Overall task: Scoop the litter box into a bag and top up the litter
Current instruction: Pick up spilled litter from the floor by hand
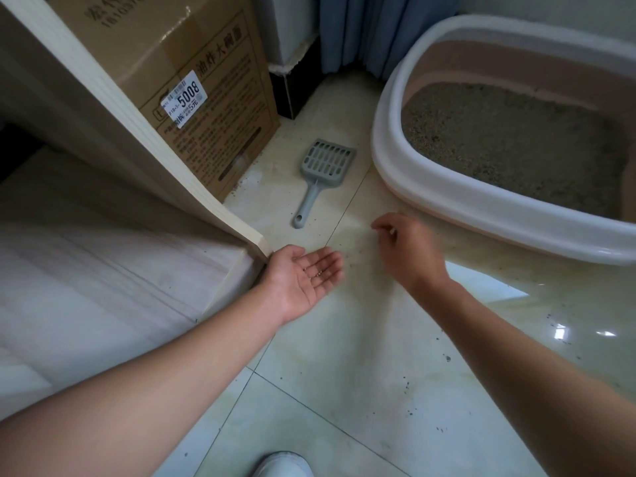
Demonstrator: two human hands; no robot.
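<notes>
The litter box (389, 160), white-rimmed with pinkish walls, stands on the floor at the upper right and holds grey-brown litter (509, 142). A grey slotted scoop (323, 166) lies flat on the tiles left of the box, handle toward me. My left hand (303, 277) is palm up and flat, with a few litter grains (318, 274) resting on its fingers. My right hand (409, 249) hovers low over the tiles in front of the box, fingertips curled together; whether they pinch a grain I cannot tell. No bag is in view.
A cardboard box (192, 77) with a white label stands at the upper left behind a pale wooden board (144, 160). Loose litter grains (444, 358) dot the glossy tiles. A blue curtain (364, 32) hangs at the back. A white shoe tip (282, 464) shows at the bottom.
</notes>
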